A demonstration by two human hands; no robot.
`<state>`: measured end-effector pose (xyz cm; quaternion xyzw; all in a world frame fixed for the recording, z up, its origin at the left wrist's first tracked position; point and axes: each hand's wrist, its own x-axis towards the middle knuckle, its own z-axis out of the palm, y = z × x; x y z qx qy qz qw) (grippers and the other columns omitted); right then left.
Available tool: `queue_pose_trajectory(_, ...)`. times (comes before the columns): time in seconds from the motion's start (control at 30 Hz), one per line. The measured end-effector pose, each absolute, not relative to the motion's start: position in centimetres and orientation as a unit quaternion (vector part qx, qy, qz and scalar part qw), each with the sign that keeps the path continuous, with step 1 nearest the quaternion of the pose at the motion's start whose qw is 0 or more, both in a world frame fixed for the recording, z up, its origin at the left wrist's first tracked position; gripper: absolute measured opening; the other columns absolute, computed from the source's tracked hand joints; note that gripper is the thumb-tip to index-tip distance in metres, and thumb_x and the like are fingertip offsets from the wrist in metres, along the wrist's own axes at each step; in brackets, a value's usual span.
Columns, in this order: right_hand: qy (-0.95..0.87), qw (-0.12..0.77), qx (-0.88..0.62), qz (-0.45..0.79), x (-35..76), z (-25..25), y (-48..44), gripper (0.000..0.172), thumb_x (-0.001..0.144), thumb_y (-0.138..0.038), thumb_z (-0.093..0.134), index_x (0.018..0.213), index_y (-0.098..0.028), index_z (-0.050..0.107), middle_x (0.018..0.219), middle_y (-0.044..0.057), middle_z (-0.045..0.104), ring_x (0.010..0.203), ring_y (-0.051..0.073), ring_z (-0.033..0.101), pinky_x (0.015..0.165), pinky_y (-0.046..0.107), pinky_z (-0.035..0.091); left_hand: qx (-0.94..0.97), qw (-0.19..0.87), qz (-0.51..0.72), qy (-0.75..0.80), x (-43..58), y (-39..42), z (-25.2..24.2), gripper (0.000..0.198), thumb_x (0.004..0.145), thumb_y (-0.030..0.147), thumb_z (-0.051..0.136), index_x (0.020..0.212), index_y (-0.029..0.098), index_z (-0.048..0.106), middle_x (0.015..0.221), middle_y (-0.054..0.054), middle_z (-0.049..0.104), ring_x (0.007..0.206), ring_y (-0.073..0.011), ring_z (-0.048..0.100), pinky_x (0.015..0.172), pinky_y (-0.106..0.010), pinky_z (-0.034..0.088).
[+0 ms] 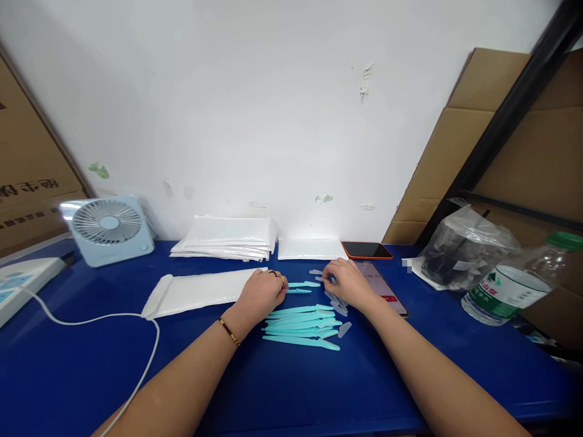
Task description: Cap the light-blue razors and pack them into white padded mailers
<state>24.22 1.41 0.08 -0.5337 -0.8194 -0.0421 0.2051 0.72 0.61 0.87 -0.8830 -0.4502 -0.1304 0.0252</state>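
My left hand (264, 292) is closed, its fingers curled over the handle ends of turquoise eyebrow razors (304, 284) whose tips point right. Close to those tips, my right hand (345, 282) has its fingers bent in a pinch; anything between them is hidden. Clear plastic blade caps (345, 329) lie scattered below and beside the right fingers. Nearer to me, several more turquoise razors (300, 332) rest side by side on the blue table (310, 388). A white padded mailer (195, 292) lies flat, partly behind my left hand.
Against the wall are a stack of white padded mailers (228, 233), another mailer (312, 249) and an orange-edged phone (367, 250). A second phone (392, 297) lies by my right forearm. A fan (109, 230) and white cable (91, 317) are left; a bagged cup (460, 255) and bottle (510, 291) right.
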Motion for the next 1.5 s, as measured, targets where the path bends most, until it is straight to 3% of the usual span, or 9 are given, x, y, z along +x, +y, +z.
queue_pose_trajectory(0.2,-0.745,0.364,-0.521,0.203,24.8,0.5,1.0,0.014,0.076,-0.031,0.053,0.078,-0.019,0.06,0.067,0.0,0.061,0.058,0.012,0.054,0.055,0.022,0.039,-0.847,-0.109,-0.237,-0.463,0.7,0.5,0.6,0.019,0.087,0.025,0.033,0.085,0.02,0.051,0.071,0.0,0.059,0.064,-0.014,0.053,0.058,-0.024,0.035)
queue_pose_trajectory(0.4,-0.66,0.431,-0.458,0.411,24.8,0.1,0.4,0.025,0.066,-0.036,0.067,0.077,-0.015,0.065,0.071,0.005,0.065,0.067,0.016,0.06,0.062,0.026,0.047,-0.817,-0.269,-0.238,-0.452,0.2,0.8,-0.6,0.021,0.087,0.033,0.032,0.086,0.021,0.049,0.072,0.002,0.057,0.061,-0.0117,0.053,0.056,-0.022,0.038)
queue_pose_trajectory(0.5,-0.676,0.448,-0.451,0.372,24.6,-0.3,0.6,0.021,0.063,-0.034,0.07,0.071,-0.016,0.068,0.081,0.007,0.067,0.07,0.017,0.061,0.063,0.028,0.048,-0.808,-0.3,-0.23,-0.453,0.0,1.0,-0.9,0.025,0.086,0.035,0.031,0.086,0.02,0.05,0.074,0.001,0.057,0.061,-0.0115,0.052,0.056,-0.022,0.039)
queue_pose_trajectory(0.67,-0.725,0.439,-0.46,0.265,24.4,-0.6,0.8,0.011,0.065,-0.029,0.068,0.068,-0.019,0.07,0.08,0.005,0.067,0.07,0.017,0.061,0.064,0.029,0.049,-0.806,-0.296,-0.23,-0.457,0.1,0.9,-0.6,0.027,0.086,0.036,0.03,0.086,0.019,0.051,0.074,0.0,0.057,0.063,-0.0121,0.053,0.058,-0.023,0.041)
queue_pose_trajectory(1.13,-0.772,0.384,-0.434,0.259,22.9,-0.5,0.1,0.007,0.067,-0.027,0.066,0.068,-0.023,0.07,0.078,0.003,0.067,0.076,0.018,0.062,0.071,0.03,0.049,-0.831,-0.226,-0.214,-0.461,0.6,0.8,-0.3,0.024,0.086,0.031,0.034,0.086,0.02,0.056,0.075,0.0,0.062,0.07,-0.0138,0.055,0.061,-0.023,0.04)
queue_pose_trajectory(1.33,-0.79,0.358,-0.482,0.123,24.1,-0.6,1.7,0.018,0.077,-0.029,0.056,0.087,-0.024,0.07,0.094,0.005,0.064,0.085,0.019,0.059,0.074,0.03,0.046,-0.849,-0.121,-0.217,-0.467,0.8,0.6,0.0,0.019,0.081,0.029,0.047,0.093,0.022,0.06,0.09,-0.002,0.062,0.08,-0.0161,0.056,0.072,-0.026,0.04)
queue_pose_trajectory(1.5,-0.817,0.248,-0.52,0.003,24.5,-1.5,3.1,0.02,0.08,-0.025,0.053,0.094,-0.024,0.067,0.093,0.005,0.064,0.091,0.02,0.054,0.08,0.032,0.04,-0.886,-0.154,-0.178,-0.4,0.9,0.1,0.3,0.016,0.074,0.037,0.057,0.081,0.024,0.065,0.081,0.0,0.063,0.073,-0.0148,0.056,0.066,-0.023,0.04)
